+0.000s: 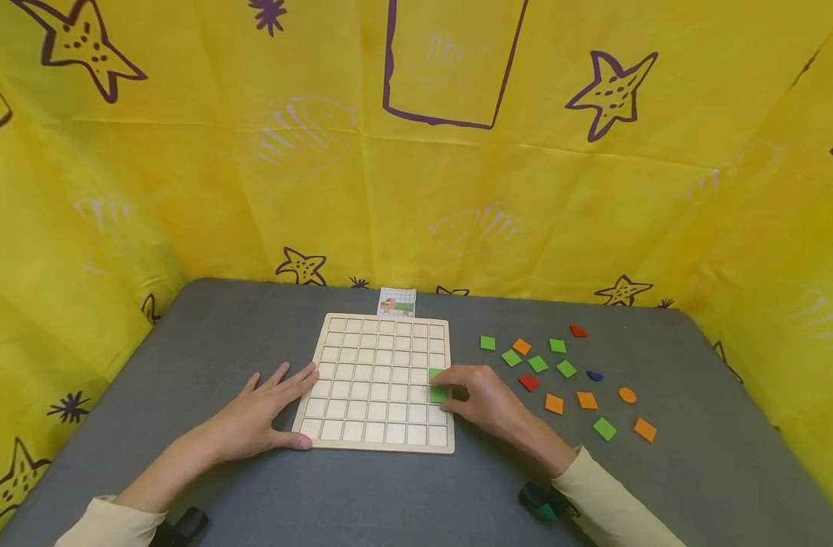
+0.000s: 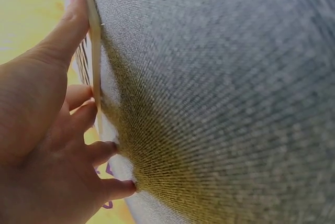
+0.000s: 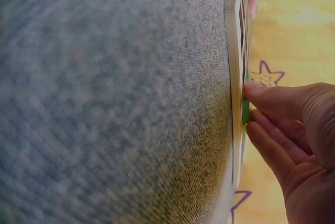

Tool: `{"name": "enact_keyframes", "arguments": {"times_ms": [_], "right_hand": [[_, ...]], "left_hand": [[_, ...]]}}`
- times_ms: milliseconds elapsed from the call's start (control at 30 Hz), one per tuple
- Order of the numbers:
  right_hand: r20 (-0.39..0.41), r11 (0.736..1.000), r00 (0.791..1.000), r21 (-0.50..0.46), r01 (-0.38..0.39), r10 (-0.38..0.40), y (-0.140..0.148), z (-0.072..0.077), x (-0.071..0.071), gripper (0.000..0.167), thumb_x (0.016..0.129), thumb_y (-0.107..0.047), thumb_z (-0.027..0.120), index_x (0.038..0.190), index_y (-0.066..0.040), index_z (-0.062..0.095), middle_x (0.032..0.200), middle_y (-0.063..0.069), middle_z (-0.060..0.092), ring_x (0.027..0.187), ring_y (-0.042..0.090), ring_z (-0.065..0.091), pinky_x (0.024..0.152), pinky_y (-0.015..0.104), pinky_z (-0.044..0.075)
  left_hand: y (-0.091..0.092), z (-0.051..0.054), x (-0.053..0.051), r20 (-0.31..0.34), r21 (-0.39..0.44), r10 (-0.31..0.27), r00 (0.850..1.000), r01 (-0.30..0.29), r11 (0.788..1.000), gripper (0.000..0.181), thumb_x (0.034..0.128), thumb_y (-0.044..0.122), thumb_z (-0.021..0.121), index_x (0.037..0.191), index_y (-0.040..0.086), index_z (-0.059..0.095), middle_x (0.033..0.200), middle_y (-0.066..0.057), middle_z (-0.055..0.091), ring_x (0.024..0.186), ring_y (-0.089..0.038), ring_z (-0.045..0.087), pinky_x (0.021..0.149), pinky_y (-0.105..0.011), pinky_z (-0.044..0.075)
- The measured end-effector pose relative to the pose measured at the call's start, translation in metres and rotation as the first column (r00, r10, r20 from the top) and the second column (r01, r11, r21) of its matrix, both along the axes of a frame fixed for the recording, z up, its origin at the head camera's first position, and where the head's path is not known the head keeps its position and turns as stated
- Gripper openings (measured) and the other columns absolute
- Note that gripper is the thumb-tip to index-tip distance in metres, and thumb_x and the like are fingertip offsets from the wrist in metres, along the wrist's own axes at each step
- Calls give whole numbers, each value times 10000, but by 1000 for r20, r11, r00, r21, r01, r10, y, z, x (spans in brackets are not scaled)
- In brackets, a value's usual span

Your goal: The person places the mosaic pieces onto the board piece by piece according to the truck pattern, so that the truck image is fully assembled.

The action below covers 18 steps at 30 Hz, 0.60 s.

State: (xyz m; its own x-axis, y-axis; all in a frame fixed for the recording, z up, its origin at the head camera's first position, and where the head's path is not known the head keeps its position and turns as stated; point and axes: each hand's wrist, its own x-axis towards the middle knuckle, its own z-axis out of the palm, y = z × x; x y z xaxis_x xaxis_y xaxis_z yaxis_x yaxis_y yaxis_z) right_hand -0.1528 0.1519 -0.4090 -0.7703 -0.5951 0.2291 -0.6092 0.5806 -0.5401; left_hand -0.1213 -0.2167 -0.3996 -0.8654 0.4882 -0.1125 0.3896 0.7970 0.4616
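A pale wooden grid board [image 1: 375, 446] lies flat on the grey table. My right hand [image 1: 488, 399] is at its right edge, thumb and fingers pinching a green square tile [image 1: 438, 394] over the rightmost column. Just beyond that tile, another green piece [image 1: 433, 374] shows in the same column, partly covered by the fingers. In the right wrist view the pinched tile [image 3: 246, 110] stands edge-on between thumb and fingers at the board's surface. My left hand [image 1: 255, 414], fingers spread, rests on the table and touches the board's left edge with thumb and fingertips.
A small printed card [image 1: 397, 302] with a coloured grid picture lies at the board's far edge. Right of the board are scattered several green squares [image 1: 604, 428], orange squares [image 1: 587, 400], red pieces [image 1: 529, 384], an orange round [image 1: 627, 395] and a blue piece [image 1: 595, 376]. Yellow cloth [image 1: 416, 190] surrounds the table.
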Motion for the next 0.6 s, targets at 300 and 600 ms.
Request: {"name": "enact_keyframes", "arguments": {"times_ms": [300,600], "right_hand": [[7,1000,1000,9,5,-5,-1,1,0,325,772,-16,814,1087,-50,739,1062,29,728,923,148,659,855,332,545],[-3,1000,1000,-7,5,-5,1,1,0,335,764,-17,821,1088,-50,740,1048,24,731,888,145,655,848,329,549]], "left_hand": [[1,1,0,12,-12,0,1000,0,1000,1070,709,671,705,1543,125,318,1601,-93,268,1433,-510,151,1035,-759,75],[0,0,0,4,2,-1,1000,1,1000,1062,715,665,706,1541,120,323,1600,-100,268,1434,-509,146,1038,-752,71]]}}
